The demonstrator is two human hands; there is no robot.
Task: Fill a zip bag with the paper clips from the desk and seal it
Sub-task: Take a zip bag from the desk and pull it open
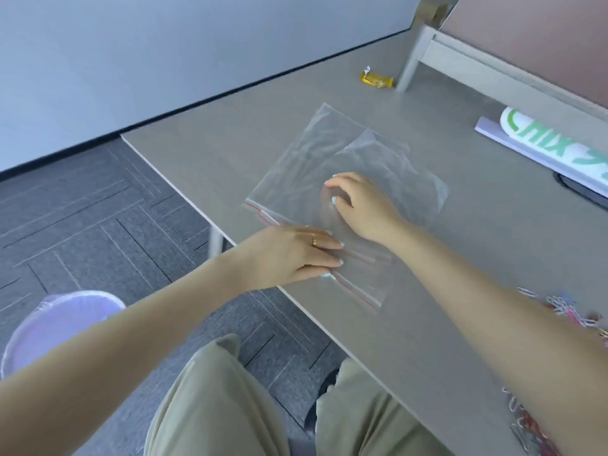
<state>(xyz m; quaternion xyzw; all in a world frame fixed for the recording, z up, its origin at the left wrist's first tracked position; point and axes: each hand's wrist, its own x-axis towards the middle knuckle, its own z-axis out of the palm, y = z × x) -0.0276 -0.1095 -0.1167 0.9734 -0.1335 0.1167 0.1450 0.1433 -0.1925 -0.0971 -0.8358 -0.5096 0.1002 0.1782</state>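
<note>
Clear zip bags [316, 159] with red zip strips lie stacked and overlapping on the grey desk [204, 149], their zip ends toward the near edge. My left hand [289, 255] lies flat with straight fingers on the zip strip of the nearest bag. My right hand [358, 205] rests on top of the bags a little farther in, fingers curled and pinching at the plastic. Coloured paper clips [566, 307] lie in a loose heap at the right edge, partly hidden behind my right forearm, with more clips [526, 429] at the bottom right.
A yellow wrapped snack [376, 80] lies at the back by a shelf leg [411, 60]. A white pack with green lettering [552, 146] and a dark object sit under the shelf on the right. A bin with a purple liner [56, 327] stands on the floor at left.
</note>
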